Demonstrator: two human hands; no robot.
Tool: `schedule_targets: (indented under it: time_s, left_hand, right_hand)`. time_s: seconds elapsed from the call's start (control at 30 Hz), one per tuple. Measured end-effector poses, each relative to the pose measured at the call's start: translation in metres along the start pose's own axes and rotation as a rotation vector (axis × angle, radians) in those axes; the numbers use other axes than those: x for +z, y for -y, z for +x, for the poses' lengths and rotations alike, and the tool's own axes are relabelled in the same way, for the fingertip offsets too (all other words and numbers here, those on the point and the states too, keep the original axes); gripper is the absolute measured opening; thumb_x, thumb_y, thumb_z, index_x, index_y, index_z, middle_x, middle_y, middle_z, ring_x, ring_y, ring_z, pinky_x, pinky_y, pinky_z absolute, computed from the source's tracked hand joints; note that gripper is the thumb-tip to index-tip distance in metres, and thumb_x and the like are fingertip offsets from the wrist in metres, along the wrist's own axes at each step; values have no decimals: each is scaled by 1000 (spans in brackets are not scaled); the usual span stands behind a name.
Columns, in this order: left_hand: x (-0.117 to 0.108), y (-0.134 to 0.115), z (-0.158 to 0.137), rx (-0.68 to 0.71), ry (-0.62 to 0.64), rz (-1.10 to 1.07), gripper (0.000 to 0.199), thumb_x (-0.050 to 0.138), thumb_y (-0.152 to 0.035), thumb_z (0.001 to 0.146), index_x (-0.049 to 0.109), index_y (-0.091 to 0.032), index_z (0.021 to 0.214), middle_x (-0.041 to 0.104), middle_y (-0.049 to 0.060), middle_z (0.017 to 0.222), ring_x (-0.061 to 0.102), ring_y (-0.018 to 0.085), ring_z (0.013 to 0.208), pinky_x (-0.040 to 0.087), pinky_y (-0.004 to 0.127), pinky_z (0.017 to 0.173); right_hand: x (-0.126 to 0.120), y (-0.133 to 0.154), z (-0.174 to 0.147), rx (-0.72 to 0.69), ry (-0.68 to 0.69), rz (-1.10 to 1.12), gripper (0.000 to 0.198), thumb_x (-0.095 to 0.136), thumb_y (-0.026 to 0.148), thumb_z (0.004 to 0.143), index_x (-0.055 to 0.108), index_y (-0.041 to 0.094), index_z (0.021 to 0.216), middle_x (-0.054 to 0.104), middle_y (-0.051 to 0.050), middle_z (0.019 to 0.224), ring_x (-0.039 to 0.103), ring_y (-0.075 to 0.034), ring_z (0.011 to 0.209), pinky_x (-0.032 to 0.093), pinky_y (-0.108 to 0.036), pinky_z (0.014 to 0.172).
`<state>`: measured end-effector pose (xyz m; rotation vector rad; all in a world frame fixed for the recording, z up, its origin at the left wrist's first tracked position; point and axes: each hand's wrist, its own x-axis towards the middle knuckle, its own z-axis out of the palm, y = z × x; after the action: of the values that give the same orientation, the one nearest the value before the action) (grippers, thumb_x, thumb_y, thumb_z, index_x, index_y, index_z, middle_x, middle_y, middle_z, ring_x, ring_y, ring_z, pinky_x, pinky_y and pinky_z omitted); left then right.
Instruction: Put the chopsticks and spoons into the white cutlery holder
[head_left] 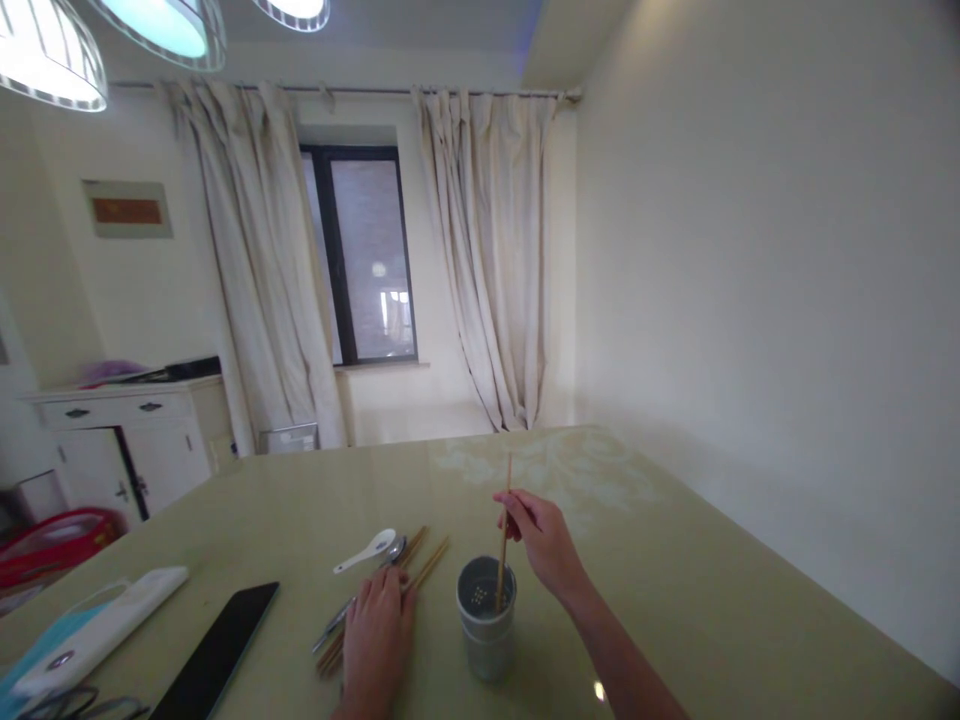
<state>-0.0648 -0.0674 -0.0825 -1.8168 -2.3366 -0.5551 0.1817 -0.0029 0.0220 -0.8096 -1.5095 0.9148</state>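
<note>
My right hand [541,535] pinches one wooden chopstick [503,540] between thumb and fingers. The chopstick stands nearly upright, its lower end inside a grey cylindrical utensil holder [487,632] with small drain holes in its bottom. To the left of the holder, my left hand [379,620] lies closed over a bundle of wooden chopsticks [429,566] on the table; its fingertips curl over them. Beside that hand are a metal spoon [395,548] with its handle partly hidden and a white spoon [373,549].
The pale green table [712,620] reaches toward the curtains and the right wall. On its left side lie a black phone-like slab [217,650], a long white device [101,630], something light blue [45,640] and dark cables [82,708]. A white cabinet [161,440] stands beyond.
</note>
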Motion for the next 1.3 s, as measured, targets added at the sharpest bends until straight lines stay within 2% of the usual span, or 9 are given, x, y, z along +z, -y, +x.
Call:
schedule_targets:
  time_s: [0.27, 0.47, 0.63, 0.73, 0.83, 1.03, 1.13, 1.23, 1.3]
  left_hand:
    - [-15, -31, 2, 121, 138, -68, 25, 46, -18, 102, 71, -22, 100, 76, 7, 111, 70, 24, 113, 48, 34, 98]
    - [-26, -48, 20, 40, 268, 70, 27, 47, -18, 101, 73, -17, 105, 78, 12, 115, 72, 27, 116, 52, 37, 97]
    - [-19, -49, 13, 90, 123, 16, 32, 41, -20, 104, 73, -21, 100, 79, 11, 112, 72, 26, 114, 51, 36, 100]
    - [-16, -49, 9, 53, 57, -150, 34, 35, -27, 108, 68, -21, 104, 80, 10, 106, 75, 25, 105, 54, 34, 89]
    - [-17, -51, 8, 29, 15, -372, 33, 34, -36, 109, 64, -24, 112, 80, 7, 102, 78, 24, 91, 55, 31, 76]
    - [-22, -59, 0, 379, -56, -621, 33, 47, -29, 99, 72, -25, 120, 78, 10, 117, 74, 27, 108, 58, 40, 93]
    - [-19, -60, 0, 452, -29, -640, 37, 49, -26, 97, 74, -26, 123, 78, 10, 118, 73, 27, 111, 58, 42, 97]
    - [-10, -52, 8, 395, -74, -585, 39, 42, -27, 103, 73, -25, 127, 79, 10, 119, 73, 26, 113, 58, 42, 100]
    - [-4, -42, 14, 288, -141, -461, 40, 38, -27, 105, 73, -23, 125, 79, 11, 122, 72, 26, 117, 57, 44, 104]
  right_hand:
    - [10, -17, -14, 35, 31, -22, 43, 71, 60, 88, 80, 20, 76, 69, -3, 66, 62, -20, 61, 46, -30, 61]
    - [12, -24, -15, 56, 35, -20, 41, 73, 59, 86, 83, 19, 83, 77, -7, 74, 65, -21, 67, 47, -31, 64]
    - [15, -41, -19, 160, -78, 153, 59, 68, 72, 85, 83, 16, 98, 78, -10, 79, 64, -20, 66, 43, -28, 56]
    - [18, -55, -23, 281, -135, 212, 62, 74, 75, 78, 82, 16, 95, 77, -9, 79, 65, -19, 67, 44, -28, 57]
    - [22, -65, -27, 404, -71, 254, 61, 80, 75, 72, 82, 16, 88, 78, -9, 82, 68, -21, 72, 50, -30, 65]
    - [30, -63, -33, 438, 111, 417, 58, 90, 67, 66, 82, 16, 92, 79, -6, 82, 71, -22, 75, 53, -33, 74]
    - [31, -59, -34, 407, 138, 423, 51, 91, 62, 69, 80, 17, 90, 80, -6, 82, 73, -23, 78, 53, -34, 76]
    - [23, -55, -28, 355, 14, 376, 52, 88, 66, 70, 75, 18, 86, 81, -9, 87, 75, -26, 84, 54, -35, 76]
    - [9, -52, -20, 287, -194, 357, 54, 85, 69, 72, 72, 19, 88, 81, -10, 91, 76, -27, 86, 55, -35, 75]
